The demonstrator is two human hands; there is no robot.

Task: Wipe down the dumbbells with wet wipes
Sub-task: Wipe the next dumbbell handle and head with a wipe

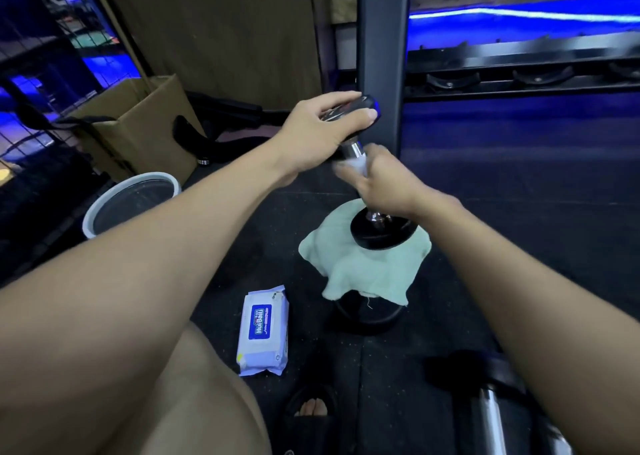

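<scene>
Dumbbell [380,227] standing on end, tilted up-left, left hand [320,129] fingers curled over top head, right hand [377,181] fingers wrapping wipe [356,164] round handle

Dark speckled floor [519,212]: wipes pack [264,330] near centre, white bucket [131,201] left, cardboard box [145,125] beyond it, a dumbbell [485,402] lying near right.

We see a cardboard box [145,125] standing open on the dark floor [519,184]. Just in front of the box sits a white bucket [104,212]. To the right of the box rises a black post [381,56], part of a rack [519,63]. Left of the box runs a wire fence [31,73].
</scene>
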